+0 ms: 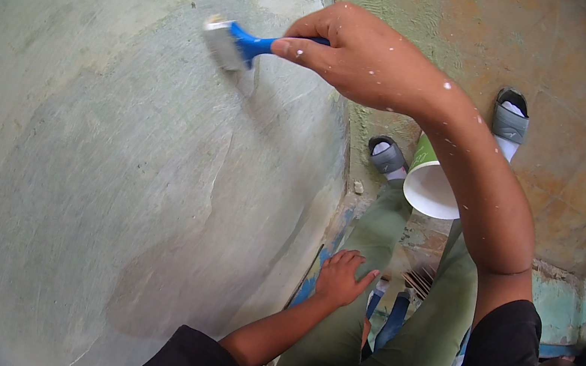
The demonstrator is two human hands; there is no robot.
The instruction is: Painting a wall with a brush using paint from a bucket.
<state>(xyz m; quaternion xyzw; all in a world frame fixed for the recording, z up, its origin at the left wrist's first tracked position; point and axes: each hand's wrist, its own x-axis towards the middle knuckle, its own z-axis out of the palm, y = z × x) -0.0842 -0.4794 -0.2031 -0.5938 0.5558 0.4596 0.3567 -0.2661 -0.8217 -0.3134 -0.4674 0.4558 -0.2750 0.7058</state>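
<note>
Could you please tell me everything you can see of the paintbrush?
The paintbrush is flat and wide, with a glossy blue handle that looks like plastic and a whitish head with a tan patch at its upper corner. It lies roughly crosswise in the view, head to the left, over the pale, streaked wall. The right hand pinches the handle in its fingers. Blur hides whether the bristles touch the wall.
</note>
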